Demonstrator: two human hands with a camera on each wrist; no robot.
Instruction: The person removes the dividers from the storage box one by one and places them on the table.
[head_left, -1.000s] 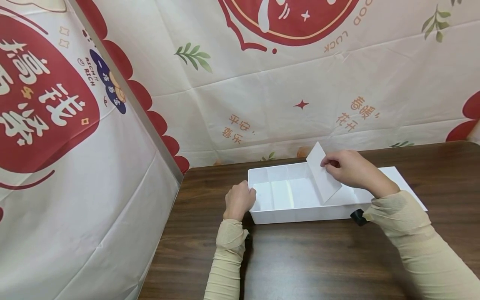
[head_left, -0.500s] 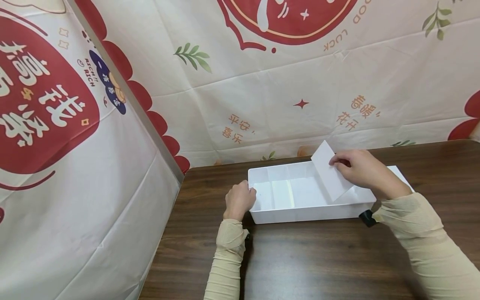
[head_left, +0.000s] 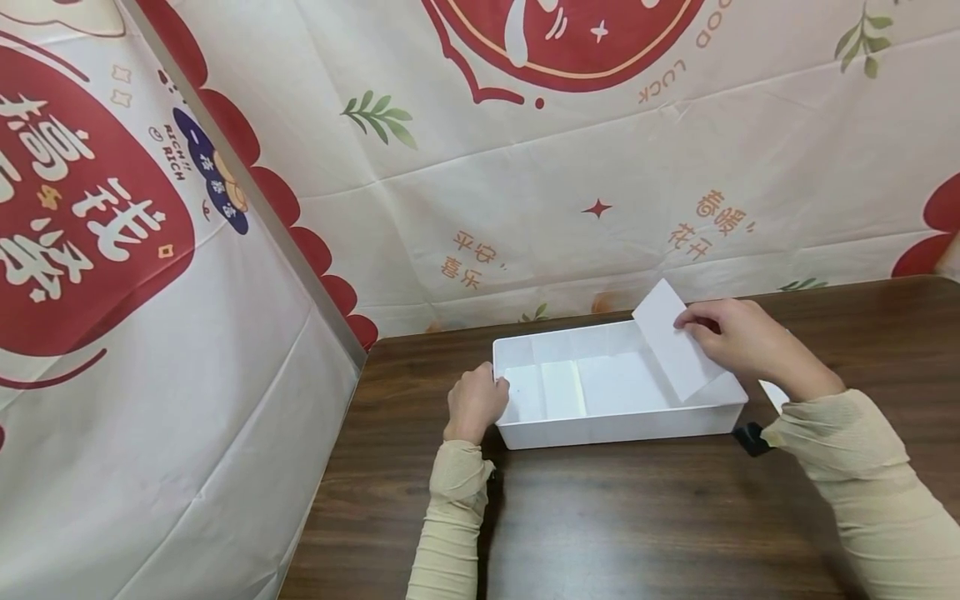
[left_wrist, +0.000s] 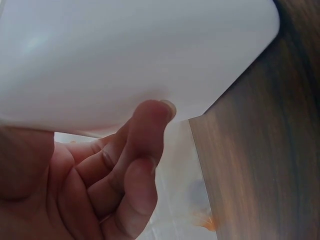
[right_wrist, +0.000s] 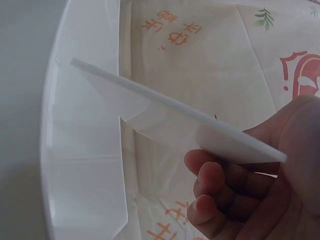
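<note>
A long white plastic box [head_left: 622, 429] lies on the table, its inner walls marked with vertical lines. At the box's left end my left hand [head_left: 477, 404] grips the end wall; in the left wrist view, fingers [left_wrist: 147, 125] curl against the smooth white plastic. My right hand [head_left: 731, 337] pinches a thin white divider panel [head_left: 678, 346] by its right edge. That divider leans at a slant across the box's right part, its upper corner rising above the back wall. From the right wrist, the divider [right_wrist: 170, 117] shows nearly edge-on, with fingers under it and the thumb mostly hidden.
A brighter strip [head_left: 564, 389] crosses the box floor left of centre. A flat white piece [head_left: 774, 394] peeks out by the right forearm, mostly hidden. A black object [head_left: 750, 439] sits at the right cuff. Printed cloth [head_left: 540, 208] hangs behind the brown table [head_left: 600, 517].
My right hand has carried the divider rightward along the box. The right forearm now covers most of the flat white piece. My left hand stays on the box's left end.
</note>
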